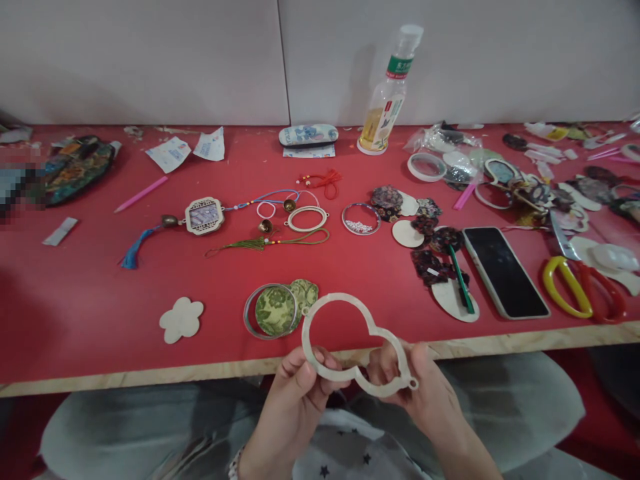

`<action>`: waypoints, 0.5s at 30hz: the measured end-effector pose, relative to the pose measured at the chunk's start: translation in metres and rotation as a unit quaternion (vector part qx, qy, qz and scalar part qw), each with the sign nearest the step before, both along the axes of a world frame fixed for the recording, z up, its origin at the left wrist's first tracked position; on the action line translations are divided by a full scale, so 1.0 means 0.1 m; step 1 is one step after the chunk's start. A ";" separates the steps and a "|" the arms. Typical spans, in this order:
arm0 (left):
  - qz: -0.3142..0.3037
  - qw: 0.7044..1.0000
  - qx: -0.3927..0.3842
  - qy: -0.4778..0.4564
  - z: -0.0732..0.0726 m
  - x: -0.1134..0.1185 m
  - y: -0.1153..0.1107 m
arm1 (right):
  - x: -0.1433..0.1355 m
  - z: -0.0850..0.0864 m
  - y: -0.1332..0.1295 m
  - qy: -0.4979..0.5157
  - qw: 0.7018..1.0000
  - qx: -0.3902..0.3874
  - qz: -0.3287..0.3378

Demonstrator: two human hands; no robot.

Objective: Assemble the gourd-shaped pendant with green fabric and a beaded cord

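Observation:
A pale gourd-shaped frame (371, 319) with small loops at both ends is held up at the table's front edge. My left hand (300, 393) pinches the lower left of its larger ring between thumb and fingers. Around the right end, by the small loop, my right hand (417, 387) is closed on the same frame. Just behind the frame's left end lie a green patterned disc (276, 311) inside a thin round ring and another green patterned piece (306, 293). A pale flower-shaped piece (181, 320) rests farther left.
On the red table (100, 293) are a tasselled pendant (204, 216), an oval frame (307, 219) and cords in the middle. To the right lie a phone (506, 272), scissors (583, 280) and scattered pieces. A bottle (387, 97) and case (309, 135) stand near the wall.

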State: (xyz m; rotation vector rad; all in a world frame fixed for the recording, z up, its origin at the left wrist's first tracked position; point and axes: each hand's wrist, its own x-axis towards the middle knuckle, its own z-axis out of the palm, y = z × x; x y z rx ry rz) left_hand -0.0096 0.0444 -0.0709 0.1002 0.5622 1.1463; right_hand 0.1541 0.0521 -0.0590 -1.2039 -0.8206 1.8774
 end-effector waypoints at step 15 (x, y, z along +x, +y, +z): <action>0.084 0.992 -0.023 0.095 -0.07 0.02 0.09 | 0.05 0.09 0.09 -0.466 0.840 0.275 0.042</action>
